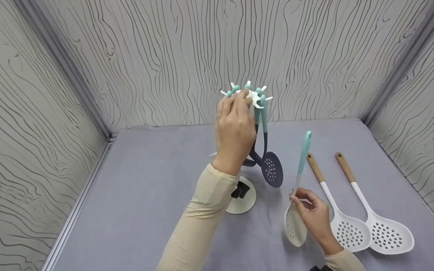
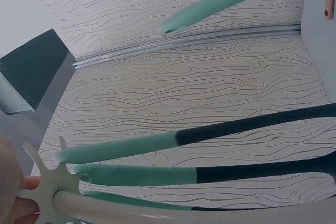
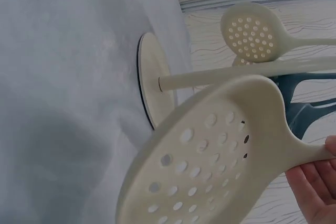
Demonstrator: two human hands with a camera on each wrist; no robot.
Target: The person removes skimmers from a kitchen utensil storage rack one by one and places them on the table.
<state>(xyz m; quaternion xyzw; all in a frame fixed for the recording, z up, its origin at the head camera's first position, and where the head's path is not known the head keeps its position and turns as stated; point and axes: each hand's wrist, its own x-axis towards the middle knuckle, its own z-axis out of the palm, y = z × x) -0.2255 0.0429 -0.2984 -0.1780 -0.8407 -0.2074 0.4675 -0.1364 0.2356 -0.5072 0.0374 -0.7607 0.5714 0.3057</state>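
Observation:
A white utensil rack (image 1: 254, 98) with a pronged top stands mid-table on a round base (image 1: 245, 207). My left hand (image 1: 236, 126) grips its top, fingers over the prongs. Several mint-handled utensils hang from it, among them a dark slotted skimmer (image 1: 278, 177); my left forearm hides part of them. A cream skimmer (image 3: 283, 43) hangs beyond the pole (image 3: 210, 78) in the right wrist view. Right of the rack, my right hand (image 1: 315, 214) pinches the neck of another cream skimmer (image 1: 296, 235), its mint handle (image 2: 226, 1) pointing up and its perforated bowl down.
Two white skimmers with wooden handles lie at the right of the grey tabletop (image 1: 138, 195), the nearer one (image 1: 337, 216) overlapping the farther-right one (image 1: 408, 239). Wood-patterned panels (image 1: 156, 56) enclose the back and sides. A black object (image 1: 241, 190) shows over the rack's base.

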